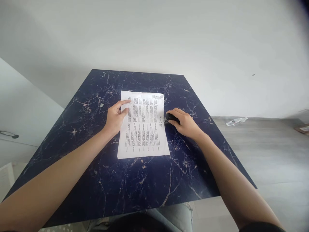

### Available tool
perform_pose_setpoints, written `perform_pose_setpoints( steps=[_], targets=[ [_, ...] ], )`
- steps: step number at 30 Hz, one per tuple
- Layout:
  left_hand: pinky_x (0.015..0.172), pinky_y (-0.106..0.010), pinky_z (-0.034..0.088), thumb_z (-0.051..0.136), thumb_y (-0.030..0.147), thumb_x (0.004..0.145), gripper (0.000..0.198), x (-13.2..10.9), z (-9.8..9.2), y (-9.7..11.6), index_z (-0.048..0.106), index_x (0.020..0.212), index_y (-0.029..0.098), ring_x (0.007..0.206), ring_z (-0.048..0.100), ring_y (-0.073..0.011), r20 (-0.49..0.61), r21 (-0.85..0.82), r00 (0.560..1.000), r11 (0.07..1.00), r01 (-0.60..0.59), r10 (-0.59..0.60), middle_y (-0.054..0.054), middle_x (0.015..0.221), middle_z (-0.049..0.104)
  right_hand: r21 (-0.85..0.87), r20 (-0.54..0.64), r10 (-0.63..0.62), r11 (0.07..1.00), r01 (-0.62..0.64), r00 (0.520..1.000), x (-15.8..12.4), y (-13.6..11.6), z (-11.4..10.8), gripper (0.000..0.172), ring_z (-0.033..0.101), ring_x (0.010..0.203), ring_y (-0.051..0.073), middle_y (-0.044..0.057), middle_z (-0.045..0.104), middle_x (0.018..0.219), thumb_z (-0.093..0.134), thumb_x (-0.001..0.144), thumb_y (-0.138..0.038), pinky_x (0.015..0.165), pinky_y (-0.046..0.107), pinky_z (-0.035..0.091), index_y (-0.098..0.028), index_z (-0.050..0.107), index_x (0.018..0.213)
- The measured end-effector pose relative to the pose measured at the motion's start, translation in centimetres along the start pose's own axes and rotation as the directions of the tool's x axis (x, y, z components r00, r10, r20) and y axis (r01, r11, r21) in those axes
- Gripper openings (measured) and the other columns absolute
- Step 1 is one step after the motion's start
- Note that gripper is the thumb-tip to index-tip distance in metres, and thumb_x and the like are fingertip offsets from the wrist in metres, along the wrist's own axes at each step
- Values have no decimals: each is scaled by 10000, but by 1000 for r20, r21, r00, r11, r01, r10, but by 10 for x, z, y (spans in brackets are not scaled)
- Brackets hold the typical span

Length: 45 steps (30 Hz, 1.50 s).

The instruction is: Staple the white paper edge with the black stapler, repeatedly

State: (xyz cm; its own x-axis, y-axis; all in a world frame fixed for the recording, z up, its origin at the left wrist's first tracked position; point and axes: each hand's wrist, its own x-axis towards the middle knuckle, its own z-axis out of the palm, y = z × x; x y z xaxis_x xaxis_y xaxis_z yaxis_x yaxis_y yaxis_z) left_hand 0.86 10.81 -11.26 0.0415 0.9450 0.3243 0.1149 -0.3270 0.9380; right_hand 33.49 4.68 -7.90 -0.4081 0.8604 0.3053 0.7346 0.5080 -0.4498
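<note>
Printed paper (142,129), dense with lines of text set sideways, lies over the dark blue marbled table (145,183). At its left edge my left hand (116,117) grips it, thumb and index finger on top and the other fingers hidden. My right hand (184,122) is closed around a small black stapler (173,118), whose front end meets the middle of the paper's right edge. Whether the paper sits between its jaws is too small to tell. A small silvery piece (101,105) lies on the table left of the paper.
The table's far edge stands close to a pale wall (156,38). On the grey floor (270,154) to the right lies a clear plastic wrapper (237,121). A brown box (303,129) is at the far right, and a white cabinet door with a dark handle (14,136) at the left.
</note>
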Motion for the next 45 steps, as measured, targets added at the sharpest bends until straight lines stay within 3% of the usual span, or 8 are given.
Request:
perform_pose_setpoints(
  steps=[10, 13, 16, 21, 34, 45],
  targets=[
    [807, -334, 623, 714, 188, 877, 320, 1, 1, -5, 749, 1191, 236, 908, 720, -197, -14, -27, 1000, 1000, 10, -10, -55, 1112, 748, 5, 39, 10, 1000, -11, 999, -1, -10, 0, 334, 644, 1068, 299, 96, 687, 1168, 535, 991, -331, 923, 469, 522, -276, 631, 1307],
    [804, -344, 630, 711, 191, 870, 330, 1, 1, -5, 748, 1196, 235, 879, 720, -193, -20, -38, 1000, 999, 19, -20, -53, 1090, 754, 37, -19, 39, 999, -38, 999, 0, -14, 3, 323, 656, 1044, 282, 91, 707, 1129, 446, 1045, -394, 919, 450, 512, -255, 672, 1229],
    [812, -347, 634, 711, 176, 854, 331, 1, 2, -5, 749, 1179, 223, 883, 725, -194, -30, -82, 999, 996, 38, -41, -51, 1090, 758, 63, -116, 108, 993, -101, 987, 1, -16, 9, 444, 670, 984, 262, 88, 720, 1069, 308, 1090, -420, 875, 429, 512, -241, 714, 1106],
    [797, -362, 643, 693, 131, 838, 346, 3, 1, -6, 752, 1168, 216, 850, 737, -200, -40, -143, 993, 984, 105, -112, -46, 1020, 768, -9, -192, 153, 987, -158, 969, 3, -15, 14, 479, 674, 933, 260, 93, 729, 1017, 322, 1086, -458, 844, 423, 509, -233, 737, 1002],
    [846, -399, 633, 675, 103, 841, 356, 2, -1, -9, 757, 1167, 219, 877, 733, -211, -35, -116, 990, 985, 131, -136, -45, 1040, 766, -73, -118, 141, 986, -150, 983, 3, -7, 16, 526, 675, 988, 275, 95, 739, 1055, 256, 1096, -448, 869, 441, 500, -229, 733, 1058],
    [902, -409, 620, 687, 97, 816, 321, 2, 1, -9, 771, 1104, 211, 933, 723, -219, -54, -127, 992, 986, 106, -114, -43, 1033, 758, -314, -46, 138, 938, -146, 989, 4, -11, 17, 520, 647, 1017, 306, 103, 738, 1074, 215, 1093, -413, 840, 469, 443, -243, 705, 1054]
  ],
)
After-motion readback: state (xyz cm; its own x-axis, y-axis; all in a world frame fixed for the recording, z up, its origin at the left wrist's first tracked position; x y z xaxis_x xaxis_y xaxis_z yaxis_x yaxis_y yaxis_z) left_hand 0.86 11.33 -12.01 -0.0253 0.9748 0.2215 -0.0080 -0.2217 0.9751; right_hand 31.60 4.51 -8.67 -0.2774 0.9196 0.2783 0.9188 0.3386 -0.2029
